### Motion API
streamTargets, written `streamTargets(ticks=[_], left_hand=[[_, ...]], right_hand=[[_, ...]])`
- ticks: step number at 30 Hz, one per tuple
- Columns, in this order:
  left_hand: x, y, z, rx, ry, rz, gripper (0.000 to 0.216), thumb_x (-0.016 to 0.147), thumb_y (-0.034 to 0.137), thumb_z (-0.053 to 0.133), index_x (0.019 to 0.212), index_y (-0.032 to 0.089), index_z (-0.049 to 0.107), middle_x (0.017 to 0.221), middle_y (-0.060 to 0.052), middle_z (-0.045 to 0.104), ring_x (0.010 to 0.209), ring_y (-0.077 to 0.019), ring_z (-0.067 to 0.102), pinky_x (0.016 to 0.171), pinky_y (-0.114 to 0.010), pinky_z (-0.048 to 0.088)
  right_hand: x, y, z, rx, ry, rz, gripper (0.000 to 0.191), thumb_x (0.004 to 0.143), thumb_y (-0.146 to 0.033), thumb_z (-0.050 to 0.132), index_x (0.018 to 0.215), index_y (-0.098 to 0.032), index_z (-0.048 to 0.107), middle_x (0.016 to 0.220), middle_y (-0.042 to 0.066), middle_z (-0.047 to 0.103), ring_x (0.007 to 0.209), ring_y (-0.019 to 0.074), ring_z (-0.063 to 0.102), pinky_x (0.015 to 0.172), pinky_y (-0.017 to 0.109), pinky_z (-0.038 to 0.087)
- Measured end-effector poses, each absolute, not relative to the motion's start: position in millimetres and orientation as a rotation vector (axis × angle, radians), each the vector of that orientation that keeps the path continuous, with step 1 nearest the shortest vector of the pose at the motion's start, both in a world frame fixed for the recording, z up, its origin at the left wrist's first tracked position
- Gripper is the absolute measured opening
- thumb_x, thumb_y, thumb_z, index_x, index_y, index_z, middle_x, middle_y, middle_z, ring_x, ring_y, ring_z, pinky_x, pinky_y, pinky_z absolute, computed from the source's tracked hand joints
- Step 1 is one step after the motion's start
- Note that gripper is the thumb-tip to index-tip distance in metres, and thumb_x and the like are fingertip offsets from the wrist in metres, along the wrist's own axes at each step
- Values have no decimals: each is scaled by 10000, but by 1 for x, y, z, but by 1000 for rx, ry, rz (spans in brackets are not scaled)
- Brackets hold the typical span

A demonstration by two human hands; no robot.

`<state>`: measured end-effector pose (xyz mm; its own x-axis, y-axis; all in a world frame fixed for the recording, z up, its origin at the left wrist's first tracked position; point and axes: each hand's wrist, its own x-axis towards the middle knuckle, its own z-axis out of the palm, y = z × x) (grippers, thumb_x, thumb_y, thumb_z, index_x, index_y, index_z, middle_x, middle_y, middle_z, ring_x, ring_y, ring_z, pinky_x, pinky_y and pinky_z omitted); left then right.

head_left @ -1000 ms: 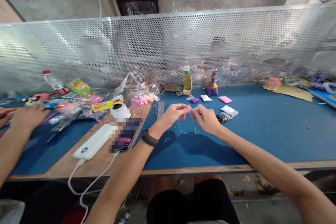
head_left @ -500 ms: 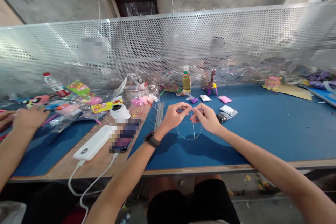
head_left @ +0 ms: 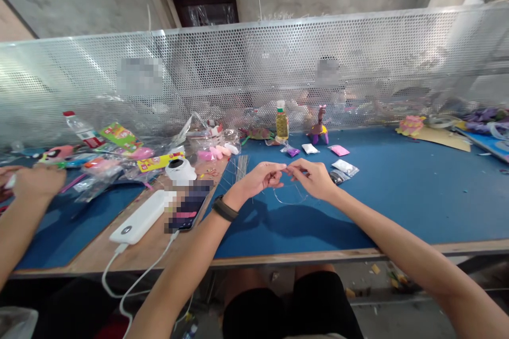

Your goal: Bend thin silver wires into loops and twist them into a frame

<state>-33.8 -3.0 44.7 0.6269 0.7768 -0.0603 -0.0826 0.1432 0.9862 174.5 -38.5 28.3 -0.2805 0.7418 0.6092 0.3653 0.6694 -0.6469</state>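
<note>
A thin silvery wire, bent into a loop, hangs below my two hands over the blue table mat. My left hand, with a dark band on its wrist, is closed in a pinch on the wire. My right hand pinches it from the other side, and the fingertips of both hands meet. The exact point where the wire passes between the fingers is hidden. Just left of my left hand lies a bundle of straight wires. Small packets, including a white packet and a black packet, lie beyond my right hand.
A bottle of yellow liquid and a clay animal figure stand near the perforated metal screen. On the left are a phone, a power bank with cables, and a white camera. Another person's hand works there.
My left hand has turned, its fingers curling in more. The wire loop has tilted and now looks flatter. The other person's hand at the left has shifted slightly left.
</note>
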Motion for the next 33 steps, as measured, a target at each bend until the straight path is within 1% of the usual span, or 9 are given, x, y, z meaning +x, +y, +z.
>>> streamTargets(ticks=[5, 10, 12, 15, 17, 20, 24, 28, 33], left_hand=[[-35, -4, 46, 1365, 675, 765, 382, 712, 463, 860, 830, 132, 709, 559, 89, 453, 502, -36, 413, 759, -334, 621], [-36, -6, 49, 1694, 759, 880, 351, 780, 447, 802, 948, 141, 763, 689, 10, 640, 618, -95, 575, 700, -293, 596], [-35, -7, 48, 1893, 813, 935, 295, 819, 405, 765, 951, 142, 772, 707, -12, 680, 629, -110, 599, 637, -250, 546], [-31, -11, 46, 2179, 924, 1101, 189, 871, 309, 702, 918, 145, 783, 689, -22, 705, 568, -99, 565, 558, -215, 443], [-26, -14, 44, 2287, 986, 1234, 167, 892, 280, 675, 913, 154, 783, 740, -37, 739, 573, -102, 573, 560, -219, 425], [-19, -18, 42, 2333, 1023, 1370, 172, 909, 301, 666, 914, 166, 773, 827, -56, 767, 647, -126, 630, 615, -231, 453], [-18, -20, 44, 2160, 1052, 1278, 199, 863, 347, 715, 811, 155, 726, 734, -36, 725, 593, -121, 607, 580, -228, 442], [-23, -17, 48, 1901, 935, 1095, 314, 858, 433, 700, 724, 149, 684, 590, -3, 627, 500, -102, 529, 515, -227, 396], [-26, -11, 50, 1537, 858, 844, 389, 850, 512, 702, 778, 132, 749, 642, -32, 658, 523, -91, 524, 563, -243, 422]], right_hand=[[173, -37, 26, -850, -1862, 501, 206, 1008, -384, 552, 961, -217, 663, 779, 30, 756, 666, 168, 741, 623, 263, 596], [171, -38, 24, -842, -1820, 580, 226, 1010, -416, 553, 931, -222, 639, 739, 18, 733, 626, 166, 724, 620, 281, 602], [171, -39, 25, -849, -1808, 607, 237, 1007, -428, 557, 913, -223, 632, 728, 17, 727, 620, 168, 719, 616, 285, 602], [170, -39, 25, -853, -1783, 645, 251, 1006, -441, 558, 902, -221, 620, 729, 19, 724, 605, 165, 705, 603, 287, 597], [171, -38, 25, -850, -1762, 662, 255, 1006, -448, 558, 911, -219, 616, 739, 22, 727, 602, 162, 700, 599, 285, 593], [173, -35, 25, -856, -1748, 645, 262, 1009, -454, 557, 918, -216, 615, 742, 25, 729, 608, 160, 702, 598, 279, 586], [177, -34, 25, -868, -1789, 537, 260, 1021, -437, 537, 931, -214, 636, 758, 29, 734, 637, 160, 713, 595, 262, 569], [180, -37, 29, -873, -1914, 329, 241, 1039, -384, 517, 994, -216, 684, 809, 30, 748, 703, 154, 718, 619, 239, 547], [186, -37, 31, -834, -2089, -34, 258, 1067, -280, 459, 1067, -207, 707, 918, 48, 777, 763, 158, 723, 699, 253, 535]])
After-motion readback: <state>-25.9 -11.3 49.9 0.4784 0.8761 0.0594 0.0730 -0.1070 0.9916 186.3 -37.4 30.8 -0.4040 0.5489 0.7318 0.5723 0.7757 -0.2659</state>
